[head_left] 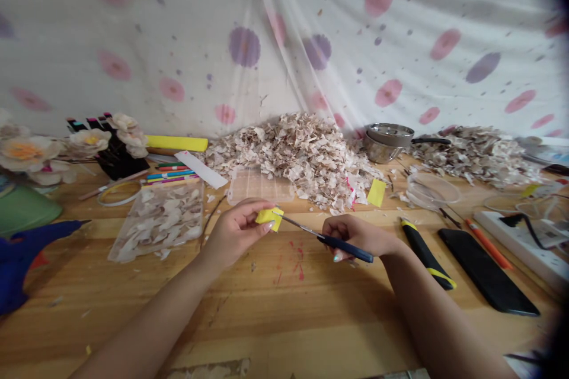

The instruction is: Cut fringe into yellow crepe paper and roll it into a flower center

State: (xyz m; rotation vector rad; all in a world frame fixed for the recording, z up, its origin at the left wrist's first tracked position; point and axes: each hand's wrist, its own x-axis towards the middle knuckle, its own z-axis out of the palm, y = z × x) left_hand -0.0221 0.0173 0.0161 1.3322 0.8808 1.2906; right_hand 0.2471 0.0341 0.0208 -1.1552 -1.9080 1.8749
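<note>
My left hand (235, 231) pinches a small yellow piece of paper (269, 218) above the wooden table (284, 308). My right hand (355, 237) is closed around a thin tool with a dark blue handle (344, 247). Its metal tip reaches left and touches the yellow piece. Both hands hover near the middle of the table, just in front of a clear plastic box (260, 186).
A big heap of pale flakes (293, 154) lies behind, another (475, 154) at right. A bag of petals (157, 219), markers (171, 174), paper flowers (89, 142), steel bowls (386, 141), a black-yellow knife (427, 251), a phone (486, 269) and a power strip (524, 240) surround the hands.
</note>
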